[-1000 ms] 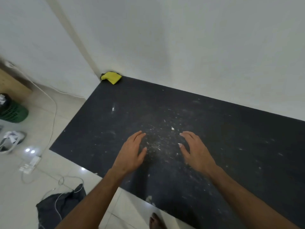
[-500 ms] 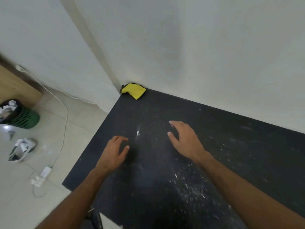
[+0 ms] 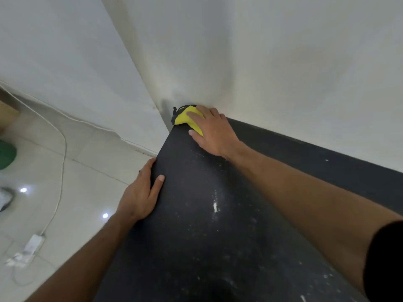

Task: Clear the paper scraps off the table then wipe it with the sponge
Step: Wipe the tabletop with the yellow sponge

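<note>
A yellow sponge [image 3: 182,118] with a dark underside lies in the far left corner of the black table [image 3: 218,247], against the wall. My right hand [image 3: 212,130] is on it, fingers and thumb closed around its right part. My left hand [image 3: 141,194] grips the table's left edge, thumb on top and fingers under the rim. Small white paper specks and one larger scrap [image 3: 215,207] dot the dark surface nearer me.
White walls meet just behind the sponge. On the tiled floor to the left lie a white cable [image 3: 62,153], a power strip [image 3: 32,245] and a green bin [image 3: 6,153] at the frame's edge.
My right hand has reached forward from the middle of the table and closed on the sponge. My left hand has moved to the table's left edge and taken hold of it.
</note>
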`<action>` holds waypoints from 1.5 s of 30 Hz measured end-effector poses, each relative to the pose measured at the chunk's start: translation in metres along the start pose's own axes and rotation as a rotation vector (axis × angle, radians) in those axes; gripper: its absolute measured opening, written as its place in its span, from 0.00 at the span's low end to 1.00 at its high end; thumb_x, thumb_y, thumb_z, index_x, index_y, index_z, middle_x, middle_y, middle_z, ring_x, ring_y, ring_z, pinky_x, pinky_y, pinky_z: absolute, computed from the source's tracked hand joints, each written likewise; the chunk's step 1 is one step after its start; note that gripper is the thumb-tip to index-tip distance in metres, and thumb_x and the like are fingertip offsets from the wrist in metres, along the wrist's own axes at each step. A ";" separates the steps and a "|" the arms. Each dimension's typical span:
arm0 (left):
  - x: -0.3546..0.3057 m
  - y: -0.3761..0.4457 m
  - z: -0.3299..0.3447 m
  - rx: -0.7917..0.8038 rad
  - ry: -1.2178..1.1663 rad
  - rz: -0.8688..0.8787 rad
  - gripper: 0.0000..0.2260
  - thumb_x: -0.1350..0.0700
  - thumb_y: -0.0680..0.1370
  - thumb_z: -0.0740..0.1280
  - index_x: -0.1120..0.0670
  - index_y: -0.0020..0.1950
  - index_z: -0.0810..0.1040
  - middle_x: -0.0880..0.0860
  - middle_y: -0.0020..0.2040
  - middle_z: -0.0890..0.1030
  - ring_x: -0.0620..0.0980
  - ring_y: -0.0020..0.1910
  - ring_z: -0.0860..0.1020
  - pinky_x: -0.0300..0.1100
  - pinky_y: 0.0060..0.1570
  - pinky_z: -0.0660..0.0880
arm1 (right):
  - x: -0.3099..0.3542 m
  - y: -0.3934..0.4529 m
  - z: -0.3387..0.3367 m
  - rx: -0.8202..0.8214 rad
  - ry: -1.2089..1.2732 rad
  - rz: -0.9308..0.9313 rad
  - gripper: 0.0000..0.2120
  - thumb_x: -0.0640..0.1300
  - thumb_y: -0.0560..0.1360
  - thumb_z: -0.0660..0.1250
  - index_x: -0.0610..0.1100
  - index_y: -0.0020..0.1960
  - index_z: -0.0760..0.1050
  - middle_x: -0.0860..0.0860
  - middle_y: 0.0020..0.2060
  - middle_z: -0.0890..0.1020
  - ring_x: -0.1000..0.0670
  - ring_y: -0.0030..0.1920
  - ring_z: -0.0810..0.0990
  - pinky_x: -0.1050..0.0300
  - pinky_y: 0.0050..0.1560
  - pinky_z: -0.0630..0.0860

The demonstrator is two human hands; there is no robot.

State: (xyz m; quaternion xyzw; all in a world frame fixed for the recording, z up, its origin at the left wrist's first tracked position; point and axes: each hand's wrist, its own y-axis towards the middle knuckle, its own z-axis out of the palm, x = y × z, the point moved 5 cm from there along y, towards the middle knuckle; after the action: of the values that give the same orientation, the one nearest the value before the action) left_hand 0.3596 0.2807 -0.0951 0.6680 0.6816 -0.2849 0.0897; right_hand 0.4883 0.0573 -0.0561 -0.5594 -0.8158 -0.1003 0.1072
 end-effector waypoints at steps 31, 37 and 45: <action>0.049 0.020 -0.001 0.061 -0.710 -0.171 0.21 0.45 0.80 0.52 0.47 0.60 0.82 0.52 0.55 0.83 0.53 0.58 0.80 0.57 0.63 0.76 | 0.174 -0.201 0.071 0.116 0.085 -0.159 0.19 0.53 0.83 0.58 0.56 0.73 0.70 0.47 0.56 0.75 0.46 0.51 0.71 0.48 0.50 0.67; 0.030 0.014 -0.002 0.093 -0.593 -0.080 0.12 0.57 0.83 0.56 0.54 0.63 0.75 0.41 0.49 0.76 0.40 0.50 0.76 0.35 0.46 0.71 | 0.074 -0.211 0.044 -0.106 -0.068 0.271 0.20 0.54 0.82 0.58 0.54 0.72 0.72 0.44 0.53 0.74 0.41 0.49 0.73 0.47 0.49 0.65; 0.038 0.015 0.000 0.043 -0.602 -0.208 0.11 0.56 0.82 0.59 0.57 0.45 0.78 0.53 0.45 0.78 0.48 0.45 0.73 0.43 0.42 0.68 | 0.252 -0.252 0.095 0.154 0.110 -0.149 0.20 0.53 0.82 0.58 0.55 0.74 0.68 0.46 0.58 0.74 0.43 0.51 0.70 0.47 0.50 0.67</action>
State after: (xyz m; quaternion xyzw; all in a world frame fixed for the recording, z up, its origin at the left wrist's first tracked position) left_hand 0.3707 0.3129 -0.1180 0.4821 0.6828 -0.4918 0.2438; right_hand 0.1590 0.2194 -0.0861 -0.4810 -0.8532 -0.0758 0.1867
